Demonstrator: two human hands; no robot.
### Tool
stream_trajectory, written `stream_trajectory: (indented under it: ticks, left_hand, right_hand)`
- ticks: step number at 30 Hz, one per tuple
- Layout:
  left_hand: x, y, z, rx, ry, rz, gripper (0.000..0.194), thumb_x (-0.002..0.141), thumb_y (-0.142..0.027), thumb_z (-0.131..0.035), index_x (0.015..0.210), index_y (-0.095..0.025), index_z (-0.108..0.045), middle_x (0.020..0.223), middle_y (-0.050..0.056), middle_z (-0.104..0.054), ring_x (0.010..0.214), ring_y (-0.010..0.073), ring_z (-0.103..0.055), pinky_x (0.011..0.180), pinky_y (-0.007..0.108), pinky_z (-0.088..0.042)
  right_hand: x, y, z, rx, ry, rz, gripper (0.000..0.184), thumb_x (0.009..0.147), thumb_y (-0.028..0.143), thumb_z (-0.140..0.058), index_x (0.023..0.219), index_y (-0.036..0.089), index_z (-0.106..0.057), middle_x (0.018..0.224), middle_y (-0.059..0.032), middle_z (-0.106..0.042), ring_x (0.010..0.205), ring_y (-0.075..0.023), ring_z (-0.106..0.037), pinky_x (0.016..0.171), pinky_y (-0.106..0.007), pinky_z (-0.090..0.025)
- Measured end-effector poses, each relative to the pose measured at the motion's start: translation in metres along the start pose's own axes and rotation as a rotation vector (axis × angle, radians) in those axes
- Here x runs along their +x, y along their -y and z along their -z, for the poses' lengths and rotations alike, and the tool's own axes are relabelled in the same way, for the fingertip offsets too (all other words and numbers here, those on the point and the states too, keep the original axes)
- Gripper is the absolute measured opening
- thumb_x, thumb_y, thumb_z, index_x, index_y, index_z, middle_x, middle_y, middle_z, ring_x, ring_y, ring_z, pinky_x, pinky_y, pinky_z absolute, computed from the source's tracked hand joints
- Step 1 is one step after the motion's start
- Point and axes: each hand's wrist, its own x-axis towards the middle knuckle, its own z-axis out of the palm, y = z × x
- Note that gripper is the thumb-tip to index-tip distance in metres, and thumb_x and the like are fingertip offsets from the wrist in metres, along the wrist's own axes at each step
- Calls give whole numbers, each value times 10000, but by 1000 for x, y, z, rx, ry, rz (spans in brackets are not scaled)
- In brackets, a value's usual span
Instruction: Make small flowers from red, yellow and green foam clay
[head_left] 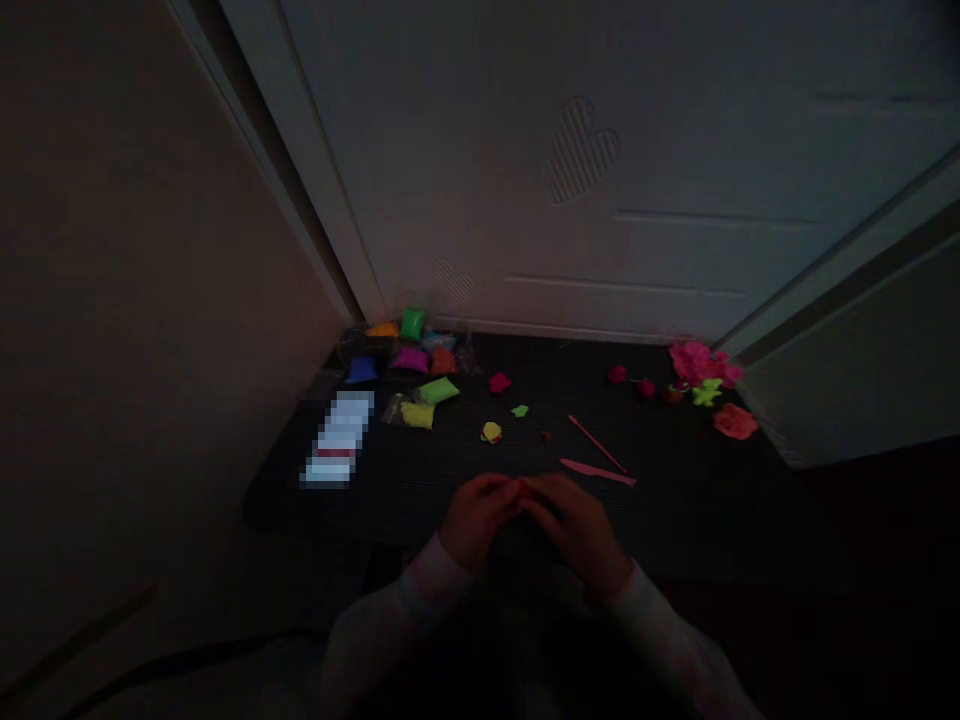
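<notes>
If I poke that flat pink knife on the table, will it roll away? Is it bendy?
The pink knife probably won't roll: it lies flat, so it would likely slide or spin. It looks thin, so it may be light. It seems to keep a straight shape, so it's perhaps more stiff than floppy.

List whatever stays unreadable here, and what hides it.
All in the head view:
- Red piece: full shape covered by the left hand and right hand.
- Lit panel: content lost in coarse pixel blocks.
- Dark red bit: too small and dim.
- Right sleeve: cut off by the bottom edge.
</notes>
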Motion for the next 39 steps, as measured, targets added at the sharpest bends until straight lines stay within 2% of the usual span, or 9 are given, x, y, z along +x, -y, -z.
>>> stream_trajectory:
  ticks: [6, 12, 15, 19, 22, 27, 34, 37, 39]
  left_hand:
    - [-4, -3, -1, -119, 17, 53, 155, 531, -186, -738, 582, -104, -617, 565, 9, -612, 565, 81, -554, 560, 189, -426]
    - [-4, 3, -3, -259, 82, 143, 186, 517, -130, -742, 614, -129, -584, 645, -8, -612, 639, 79, -578, 654, 192, -448]
    - [-6, 6, -4, -300, 124, 192, 186, 562, -166, -727, 645, -135, -563, 655, -11, -602, 635, 80, -577, 668, 214, -453]
    - [-8, 4, -5, -280, 182, 229, 215, 596, -229, -712, 664, -148, -524, 728, 30, -626, 714, 145, -608, 695, 282, -463]
    - [-6, 0, -3, -239, 172, 187, 211, 580, -163, -716, 661, -144, -523, 701, 20, -622, 704, 128, -607, 718, 260, -454]
    - [-1, -6, -2, -202, 114, 144, 190, 608, -88, -667, 780, -125, -596, 697, 22, -640, 684, 114, -604, 732, 246, -445]
    - [-5, 6, -13, -243, 173, 140, 150, 602, -96, -609, 741, -126, -657, 803, 43, -671, 834, 157, -591, 828, 273, -407]
    - [-8, 2, -18, -290, 210, 174, 103, 623, -237, -604, 675, -161, -652, 817, 41, -671, 966, 192, -556, 890, 300, -379]
    - [-9, -4, -19, -238, 230, 152, 219, 656, -370, -567, 723, -180, -655, 940, 57, -656, 1093, 230, -483, 923, 349, -355]
  right_hand:
    - [-6, 1, -9, -97, -75, 93, 301, 788, 250, -511, 1081, 187, -546, 985, -84, -632, 912, -188, -579, 788, -343, -489]
    - [-7, 4, -11, -105, -173, 106, 174, 817, 188, -454, 924, 190, -591, 919, -66, -660, 892, -170, -599, 784, -340, -487]
    - [-5, 5, -11, 15, -229, 34, 117, 799, 208, -483, 814, 202, -598, 924, -59, -652, 946, -177, -580, 810, -351, -473]
    - [-2, 7, -13, 150, -311, -120, 80, 739, 252, -561, 674, 204, -566, 917, -64, -625, 919, -194, -575, 772, -358, -478]
    - [-2, 8, -14, 159, -305, -130, 49, 732, 255, -566, 749, 209, -569, 910, -60, -619, 879, -187, -582, 755, -351, -482]
    - [-7, 6, -15, 139, -250, -100, 240, 774, 243, -510, 1010, 221, -544, 1019, -74, -602, 969, -181, -556, 832, -355, -459]
    - [11, 3, -7, -183, -205, 126, 401, 832, 241, -362, 1228, 191, -394, 1265, -102, -441, 1234, -216, -311, 995, -471, -265]
    - [26, 6, -5, -371, -187, 173, 464, 822, 333, -349, 1261, 185, -363, 1327, -122, -367, 1264, -269, -242, 1005, -550, -125]
    - [30, 12, -7, -441, -131, 194, 513, 806, 407, -360, 1273, 196, -352, 1351, -136, -329, 1259, -304, -240, 986, -589, -61]
